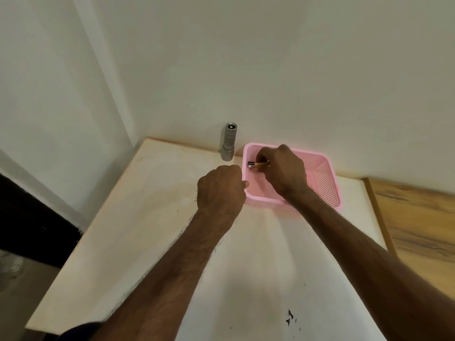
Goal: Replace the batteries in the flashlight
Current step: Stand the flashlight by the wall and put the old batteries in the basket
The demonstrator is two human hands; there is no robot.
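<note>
Centre of frame: left hand [220,190] curled against pink basket [244,156] rim, grip on it impossible to tell. Just above, flashlight [229,141] upright by wall [270,70]; bump would topple it. Right hand [283,173] pinches battery [257,164] inside basket; slack pinch could drop it.

The pale table [147,217] bears an upright flashlight [229,143] beside a pink basket [325,183].
</note>
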